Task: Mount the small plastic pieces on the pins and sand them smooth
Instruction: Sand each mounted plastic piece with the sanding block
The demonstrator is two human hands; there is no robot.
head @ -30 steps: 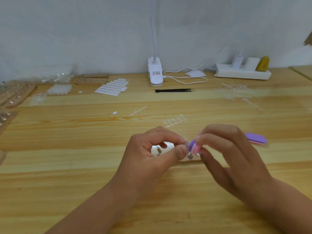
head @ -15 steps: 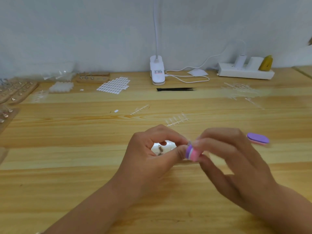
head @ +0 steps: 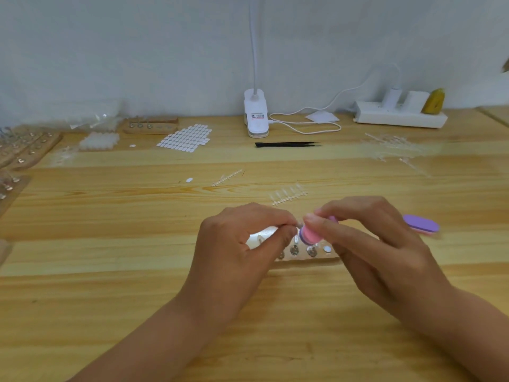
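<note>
Above the wooden desk [head: 132, 288], left hand [head: 237, 252] pinches a tiny piece [head: 299, 225] touching the sanding block [head: 310, 236] gripped by right hand [head: 366, 244].

Person's hands and forearms above the wooden table [head: 110, 285]. Left hand [head: 234, 255] and right hand [head: 380, 255] are bare; left forearm [head: 154, 337] and right forearm [head: 468, 323] are uncovered toward the table's near edge. Nails on the right fingertips [head: 312, 218] are short.
</note>
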